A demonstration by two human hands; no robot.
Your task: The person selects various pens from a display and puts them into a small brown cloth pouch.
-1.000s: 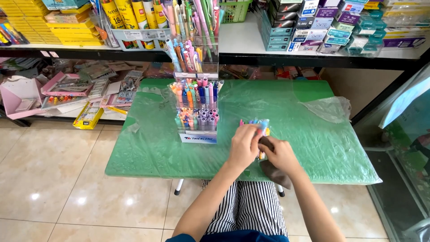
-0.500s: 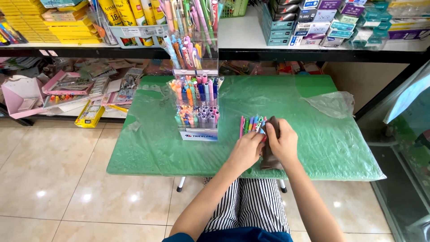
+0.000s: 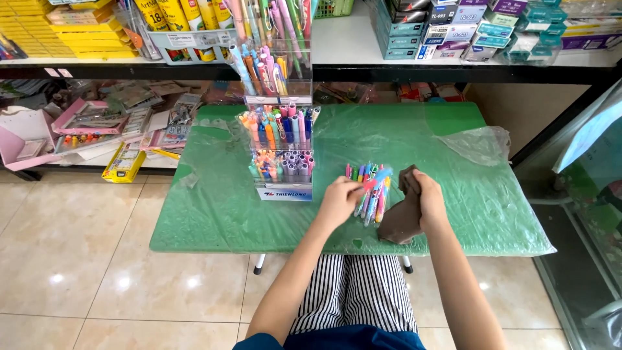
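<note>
My left hand (image 3: pixel 338 199) holds one pastel pen (image 3: pixel 376 178) by its end, lifted at a slant over a loose pile of coloured pens (image 3: pixel 368 194) on the green table (image 3: pixel 220 207). My right hand (image 3: pixel 430 198) grips a dark brown cloth (image 3: pixel 402 217) that hangs down to the table just right of the pile. A clear tiered pen display stand (image 3: pixel 280 152), full of pastel pens, stands to the left of my left hand.
A crumpled clear plastic bag (image 3: pixel 478 144) lies at the table's far right. Shelves behind hold boxes of stationery (image 3: pixel 453 29) and yellow packs (image 3: pixel 71 29). A glass case (image 3: pixel 593 168) stands close on the right. Tiled floor (image 3: pixel 78 259) lies left.
My hands have drawn apart. The left one lifted a single pen off the pile, and the right one moved rightward with the cloth, away from the pens.
</note>
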